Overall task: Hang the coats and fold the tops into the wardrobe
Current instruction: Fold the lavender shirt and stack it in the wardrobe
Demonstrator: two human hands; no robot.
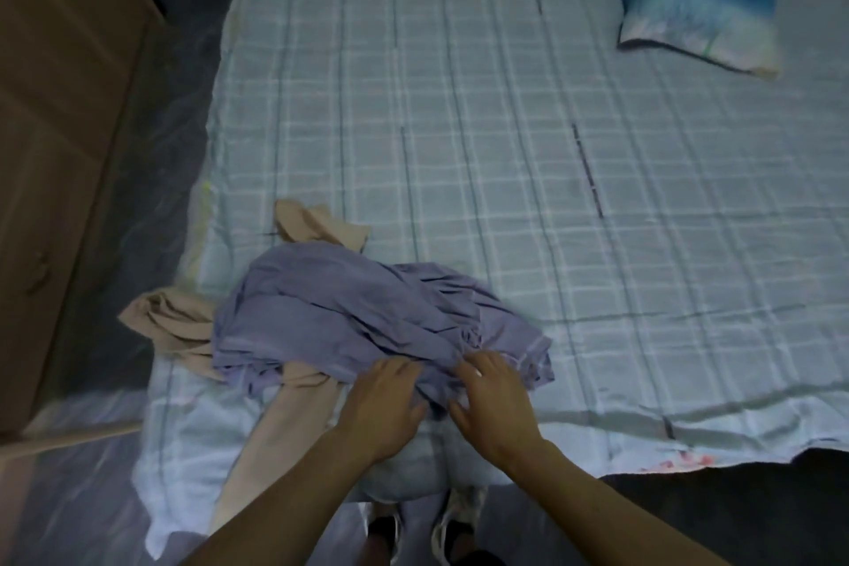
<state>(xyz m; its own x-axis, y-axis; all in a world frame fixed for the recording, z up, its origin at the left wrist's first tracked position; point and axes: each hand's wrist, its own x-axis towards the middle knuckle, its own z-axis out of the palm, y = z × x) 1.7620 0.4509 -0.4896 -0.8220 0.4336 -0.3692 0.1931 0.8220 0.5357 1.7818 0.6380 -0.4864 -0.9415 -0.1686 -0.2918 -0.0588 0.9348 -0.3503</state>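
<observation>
Bare forearms reach in; the left hand [381, 404] and right hand [494, 404] rest with fingers fairly straight on the near hem of the purple top [358, 317]. It lies bunched over a beige garment [174, 326] at the near-left corner of the bed [505, 129], with the wardrobe [59, 106] to the left.
</observation>
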